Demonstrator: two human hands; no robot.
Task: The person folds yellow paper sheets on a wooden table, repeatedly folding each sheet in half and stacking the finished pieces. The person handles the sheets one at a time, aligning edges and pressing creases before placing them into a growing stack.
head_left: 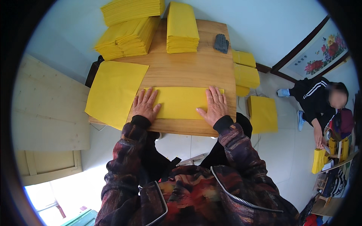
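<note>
A long yellow paper sheet (177, 103), apparently folded, lies flat near the front edge of the wooden table (181, 69). My left hand (145, 104) presses on its left end, fingers spread and pointing away from me. On its right end rests my right hand (215, 103), also flat with the thumb held out to the left. Neither hand grips anything. Left of my left hand, a larger yellow sheet (117, 90) lies slantwise and hangs over the table's edge.
Thick yellow paper stacks (126, 35) fill the table's back left, with another stack (182, 30) beside them. A dark grey cloth-like pad (221, 43) lies back right. Yellow bundles (247, 75) stand beyond the right edge. At far right, a seated person (316, 98) handles yellow paper.
</note>
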